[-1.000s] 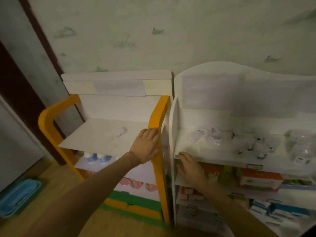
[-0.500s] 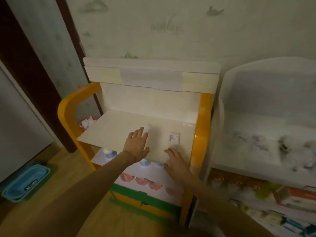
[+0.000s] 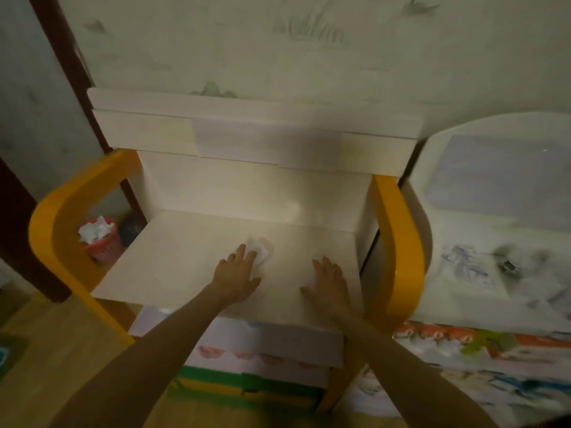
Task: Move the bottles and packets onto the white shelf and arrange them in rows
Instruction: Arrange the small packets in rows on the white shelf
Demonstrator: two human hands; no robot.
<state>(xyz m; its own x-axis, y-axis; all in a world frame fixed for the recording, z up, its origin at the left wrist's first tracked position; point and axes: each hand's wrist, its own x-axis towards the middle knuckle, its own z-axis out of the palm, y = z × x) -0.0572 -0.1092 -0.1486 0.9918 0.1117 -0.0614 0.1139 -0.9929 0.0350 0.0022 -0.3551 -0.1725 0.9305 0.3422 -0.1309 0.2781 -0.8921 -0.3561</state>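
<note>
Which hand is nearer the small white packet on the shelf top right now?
Left. The left hand has its fingers against the white packet. The right hand lies flat on the shelf, off to the packet's right.

No text or label can be read (everything too blurred)

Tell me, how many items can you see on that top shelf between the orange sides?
1: a blurry white item lies mid-shelf, at the left hand's fingertips. The right hand lies flat on the top shelf and may hide another.
</note>
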